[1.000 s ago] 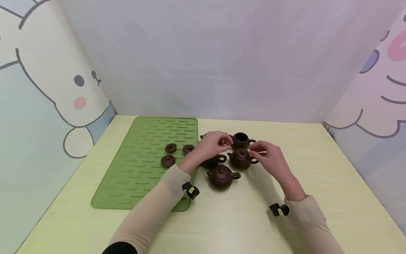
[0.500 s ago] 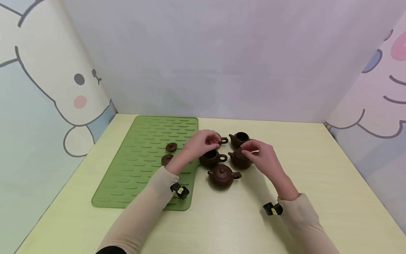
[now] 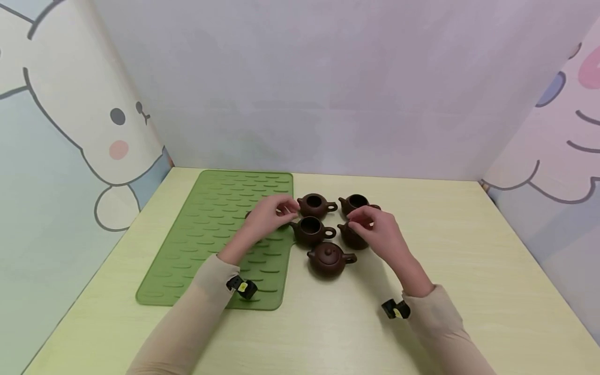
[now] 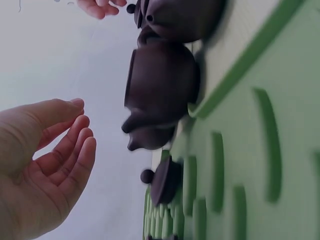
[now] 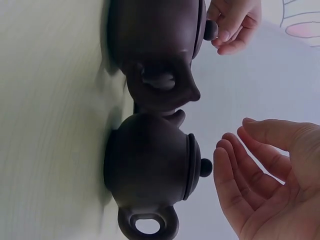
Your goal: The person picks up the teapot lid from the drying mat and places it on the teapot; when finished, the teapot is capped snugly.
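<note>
My left hand [image 3: 271,214] hovers over the mat's right edge, fingers loosely bent and holding nothing. In the left wrist view a small dark teapot lid [image 4: 167,182] with a round knob sits on the green mat [image 3: 178,260], below the hand. Two lidless brown teapots, one farther back [image 3: 315,204] and one nearer [image 3: 310,232], stand just right of the left hand. My right hand [image 3: 377,229] is over a lidded teapot [image 5: 147,160], its fingertips apart from the lid's knob in the right wrist view. A second lidded teapot [image 3: 326,261] stands in front.
Another lidless teapot [image 3: 355,204] stands at the back right of the group. The teapots stand close together on the pale table [image 3: 459,250], beside the mat. A grey wall [image 3: 328,104] rises behind the table, with cartoon-printed panels at both sides.
My left hand has moved left from over the teapots to the mat's edge, uncovering the lidless ones. My right hand has shifted slightly left over the lidded teapot.
</note>
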`<control>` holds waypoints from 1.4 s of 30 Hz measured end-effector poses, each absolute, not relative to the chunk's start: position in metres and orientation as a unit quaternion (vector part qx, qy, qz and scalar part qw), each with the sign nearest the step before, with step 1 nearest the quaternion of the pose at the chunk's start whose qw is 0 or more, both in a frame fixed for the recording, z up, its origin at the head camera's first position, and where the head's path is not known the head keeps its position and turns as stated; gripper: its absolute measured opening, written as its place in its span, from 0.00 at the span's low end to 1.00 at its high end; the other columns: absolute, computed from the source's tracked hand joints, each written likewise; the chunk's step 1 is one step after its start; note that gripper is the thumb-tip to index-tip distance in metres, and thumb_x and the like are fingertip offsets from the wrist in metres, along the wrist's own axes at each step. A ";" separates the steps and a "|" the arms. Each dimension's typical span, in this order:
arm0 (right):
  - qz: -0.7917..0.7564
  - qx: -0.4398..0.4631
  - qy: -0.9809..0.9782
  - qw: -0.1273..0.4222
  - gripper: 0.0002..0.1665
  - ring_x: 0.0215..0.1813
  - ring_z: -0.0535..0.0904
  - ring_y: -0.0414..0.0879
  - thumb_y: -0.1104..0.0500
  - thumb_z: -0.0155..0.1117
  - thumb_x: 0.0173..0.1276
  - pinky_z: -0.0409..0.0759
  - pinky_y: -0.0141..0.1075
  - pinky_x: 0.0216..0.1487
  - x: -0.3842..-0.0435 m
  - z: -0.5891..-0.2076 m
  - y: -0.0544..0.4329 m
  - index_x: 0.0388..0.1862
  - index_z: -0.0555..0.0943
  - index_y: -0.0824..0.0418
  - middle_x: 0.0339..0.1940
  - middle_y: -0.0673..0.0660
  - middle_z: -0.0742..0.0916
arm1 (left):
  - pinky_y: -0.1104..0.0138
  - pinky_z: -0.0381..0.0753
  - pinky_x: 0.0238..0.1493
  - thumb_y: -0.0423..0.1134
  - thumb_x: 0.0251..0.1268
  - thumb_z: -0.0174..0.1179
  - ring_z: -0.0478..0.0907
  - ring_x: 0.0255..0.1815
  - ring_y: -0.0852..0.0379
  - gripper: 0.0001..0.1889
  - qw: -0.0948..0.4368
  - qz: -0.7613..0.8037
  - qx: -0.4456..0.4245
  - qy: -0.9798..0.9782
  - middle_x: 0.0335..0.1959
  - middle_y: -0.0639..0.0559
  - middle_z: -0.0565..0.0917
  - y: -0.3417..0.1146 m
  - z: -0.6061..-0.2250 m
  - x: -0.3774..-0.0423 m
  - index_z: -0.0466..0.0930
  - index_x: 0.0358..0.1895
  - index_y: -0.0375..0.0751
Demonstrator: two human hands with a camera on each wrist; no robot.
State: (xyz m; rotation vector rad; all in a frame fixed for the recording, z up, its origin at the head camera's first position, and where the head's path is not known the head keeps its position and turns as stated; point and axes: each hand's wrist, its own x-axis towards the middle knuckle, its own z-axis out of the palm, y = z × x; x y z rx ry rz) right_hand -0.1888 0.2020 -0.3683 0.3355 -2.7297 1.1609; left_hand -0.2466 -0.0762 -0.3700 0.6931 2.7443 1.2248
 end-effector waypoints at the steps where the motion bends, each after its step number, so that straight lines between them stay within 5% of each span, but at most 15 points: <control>1: 0.387 0.113 -0.912 0.077 0.09 0.42 0.85 0.49 0.62 0.68 0.68 0.83 0.42 0.47 -0.189 -0.368 0.201 0.46 0.85 0.62 0.40 0.57 0.90 | 0.64 0.85 0.44 0.37 0.68 0.64 0.83 0.42 0.55 0.09 0.026 0.397 0.224 0.890 0.44 0.49 0.87 -0.079 -0.371 -0.246 0.84 0.48 0.41; 21: 0.389 0.118 -0.912 0.054 0.09 0.38 0.84 0.44 0.61 0.68 0.67 0.80 0.35 0.39 -0.192 -0.381 0.178 0.44 0.86 0.61 0.36 0.54 0.90 | 0.62 0.83 0.42 0.33 0.67 0.65 0.83 0.40 0.51 0.11 0.001 0.406 0.173 0.897 0.41 0.43 0.87 -0.139 -0.391 -0.238 0.83 0.50 0.34; 42: 0.375 0.108 -0.919 0.055 0.08 0.42 0.87 0.48 0.63 0.69 0.66 0.86 0.43 0.47 -0.193 -0.392 0.167 0.43 0.87 0.61 0.42 0.56 0.90 | 0.56 0.84 0.44 0.33 0.67 0.64 0.83 0.46 0.46 0.10 0.037 0.382 0.142 0.913 0.48 0.41 0.86 -0.170 -0.404 -0.229 0.83 0.50 0.37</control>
